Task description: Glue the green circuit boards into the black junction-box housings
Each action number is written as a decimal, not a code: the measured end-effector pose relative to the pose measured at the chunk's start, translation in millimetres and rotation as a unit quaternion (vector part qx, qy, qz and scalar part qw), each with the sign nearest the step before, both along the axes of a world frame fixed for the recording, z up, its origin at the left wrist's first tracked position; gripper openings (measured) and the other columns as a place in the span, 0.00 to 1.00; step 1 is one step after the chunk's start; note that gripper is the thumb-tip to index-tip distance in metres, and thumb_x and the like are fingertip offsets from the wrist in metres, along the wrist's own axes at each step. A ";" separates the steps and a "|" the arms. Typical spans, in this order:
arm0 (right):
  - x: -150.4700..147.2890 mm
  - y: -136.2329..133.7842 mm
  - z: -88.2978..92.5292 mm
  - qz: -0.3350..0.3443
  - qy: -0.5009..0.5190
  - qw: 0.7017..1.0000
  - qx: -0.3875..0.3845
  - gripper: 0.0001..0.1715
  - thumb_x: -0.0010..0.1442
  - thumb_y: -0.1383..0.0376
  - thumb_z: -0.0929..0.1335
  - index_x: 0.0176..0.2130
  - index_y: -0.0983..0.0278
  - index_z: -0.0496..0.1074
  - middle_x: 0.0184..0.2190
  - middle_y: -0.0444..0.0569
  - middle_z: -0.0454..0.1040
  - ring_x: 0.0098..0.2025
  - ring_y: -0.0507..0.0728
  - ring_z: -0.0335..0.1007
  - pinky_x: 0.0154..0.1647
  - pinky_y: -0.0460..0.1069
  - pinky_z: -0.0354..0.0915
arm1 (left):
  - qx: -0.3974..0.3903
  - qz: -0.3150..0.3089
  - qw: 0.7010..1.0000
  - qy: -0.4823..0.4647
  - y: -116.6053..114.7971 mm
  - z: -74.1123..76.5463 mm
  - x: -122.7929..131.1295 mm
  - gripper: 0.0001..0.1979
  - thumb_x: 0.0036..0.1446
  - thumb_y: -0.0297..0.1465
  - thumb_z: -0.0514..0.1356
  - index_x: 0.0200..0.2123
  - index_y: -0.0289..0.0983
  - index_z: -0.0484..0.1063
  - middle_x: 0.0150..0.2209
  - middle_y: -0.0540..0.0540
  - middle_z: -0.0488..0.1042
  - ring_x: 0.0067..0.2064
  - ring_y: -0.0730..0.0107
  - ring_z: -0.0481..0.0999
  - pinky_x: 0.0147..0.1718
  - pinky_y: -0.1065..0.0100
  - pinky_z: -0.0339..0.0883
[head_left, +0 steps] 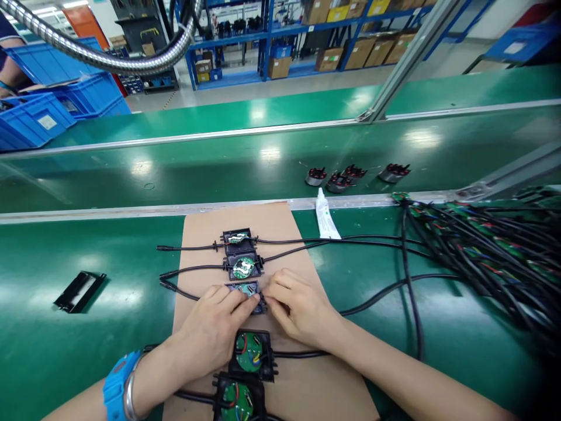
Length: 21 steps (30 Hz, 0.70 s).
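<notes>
Five black plastic housings with green circuit boards lie in a column on a sheet of brown cardboard (pixel 272 225). At the middle housing (pixel 248 288), my left hand (pixel 214 321) presses its closed fingers and thumb on the board and near edge. My right hand (pixel 302 304) is closed in a pinch at that housing's right side, where a black cable (pixel 372 301) runs in; the fingertips partly hide the spot. Above are the top housing (pixel 238 240) and the second housing (pixel 243 268). Nearer me lie the fourth housing (pixel 250 352) and the lowest housing (pixel 239 400).
A bundle of black cables (pixel 477 251) is heaped at the right. A white tube (pixel 326 216) lies beyond the cardboard, near several dark round parts (pixel 339 181). At left is a loose black frame (pixel 79 291). Blue crates (pixel 37 120) stand far left; a metal hose (pixel 109 58) hangs overhead.
</notes>
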State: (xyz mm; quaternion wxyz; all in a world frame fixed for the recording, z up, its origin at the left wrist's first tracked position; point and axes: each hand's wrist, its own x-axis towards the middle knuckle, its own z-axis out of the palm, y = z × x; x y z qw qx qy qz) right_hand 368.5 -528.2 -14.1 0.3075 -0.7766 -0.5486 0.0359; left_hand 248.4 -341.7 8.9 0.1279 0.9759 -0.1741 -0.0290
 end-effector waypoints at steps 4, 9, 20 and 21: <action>-3.3 0.1 4.3 -0.008 0.007 1.000 -0.013 0.12 0.62 0.71 0.60 0.30 0.66 0.69 0.29 0.50 0.66 0.35 0.56 0.60 0.36 0.50 0.61 | -0.006 0.012 1.000 0.016 -4.2 6.6 0.7 0.25 0.55 0.18 0.50 0.56 0.36 0.63 0.44 0.42 0.70 0.41 0.59 0.66 0.40 0.58 0.62; 5.8 -6.1 29.2 0.025 0.032 0.997 -0.065 0.12 0.63 0.68 0.61 0.30 0.64 0.70 0.29 0.48 0.67 0.35 0.55 0.62 0.36 0.50 0.61 | -0.114 0.018 0.993 -0.018 4.3 14.0 -7.5 0.24 0.56 0.18 0.49 0.55 0.40 0.64 0.44 0.44 0.71 0.43 0.62 0.67 0.42 0.59 0.61; 55.1 1.8 15.4 0.004 -0.045 0.999 0.011 0.07 0.64 0.71 0.60 0.39 0.65 0.66 0.33 0.50 0.71 0.36 0.56 0.65 0.37 0.51 0.63 | -0.097 0.163 0.981 -0.032 60.0 12.7 30.4 0.06 0.63 0.27 0.51 0.36 0.37 0.67 0.33 0.48 0.74 0.34 0.67 0.74 0.33 0.68 0.67; 51.6 -2.0 19.8 0.017 -0.036 0.999 0.025 0.07 0.65 0.70 0.59 0.39 0.65 0.66 0.33 0.50 0.71 0.35 0.55 0.65 0.36 0.50 0.63 | -0.115 0.161 0.980 -0.029 58.8 15.4 27.2 0.07 0.64 0.28 0.50 0.39 0.38 0.67 0.35 0.48 0.75 0.35 0.68 0.75 0.34 0.69 0.68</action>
